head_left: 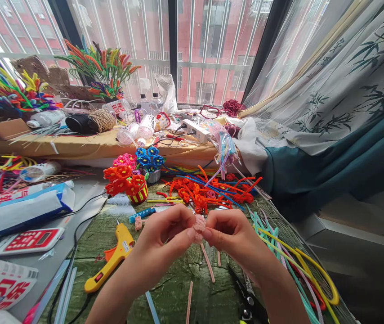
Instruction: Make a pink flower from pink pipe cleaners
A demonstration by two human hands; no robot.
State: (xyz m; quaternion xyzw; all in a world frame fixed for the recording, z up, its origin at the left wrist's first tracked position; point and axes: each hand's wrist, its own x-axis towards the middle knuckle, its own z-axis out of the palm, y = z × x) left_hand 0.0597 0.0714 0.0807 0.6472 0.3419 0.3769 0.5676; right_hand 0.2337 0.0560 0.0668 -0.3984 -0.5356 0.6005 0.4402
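Observation:
Near the middle of the view, a small pink fuzzy piece (199, 228) is pinched between both hands above the green table. My left hand (170, 231) grips its left side with thumb and fingers. My right hand (229, 231) holds its right side the same way. Short pink stems (207, 262) lie on the table below the hands. Another small pink piece (138, 222) rests left of my left hand, beside a blue tube (142, 215).
A yellow glue gun (113, 258) lies left, black-handled scissors (246, 294) near my right forearm. Orange flowers (124, 180) in a striped pot and blue flowers (149, 159) stand behind. Red-orange pieces (198, 191) are piled beyond the hands; yellow stems (308, 265) lie right.

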